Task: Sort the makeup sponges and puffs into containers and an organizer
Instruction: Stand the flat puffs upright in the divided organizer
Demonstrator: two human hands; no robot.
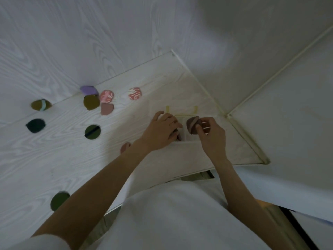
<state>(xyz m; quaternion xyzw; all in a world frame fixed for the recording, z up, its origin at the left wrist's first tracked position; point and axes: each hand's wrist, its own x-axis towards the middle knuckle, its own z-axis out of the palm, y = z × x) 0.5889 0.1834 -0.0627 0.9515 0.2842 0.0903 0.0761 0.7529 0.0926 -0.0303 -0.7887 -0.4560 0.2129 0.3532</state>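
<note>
The right hand pinches a round brown puff with a paler strap over the clear divided organizer. The left hand rests curled there, perhaps pressing another puff. Next: lower and release.

Left hand lies palm-down, fingers spread — right hand raised, fingers pinched together.
</note>
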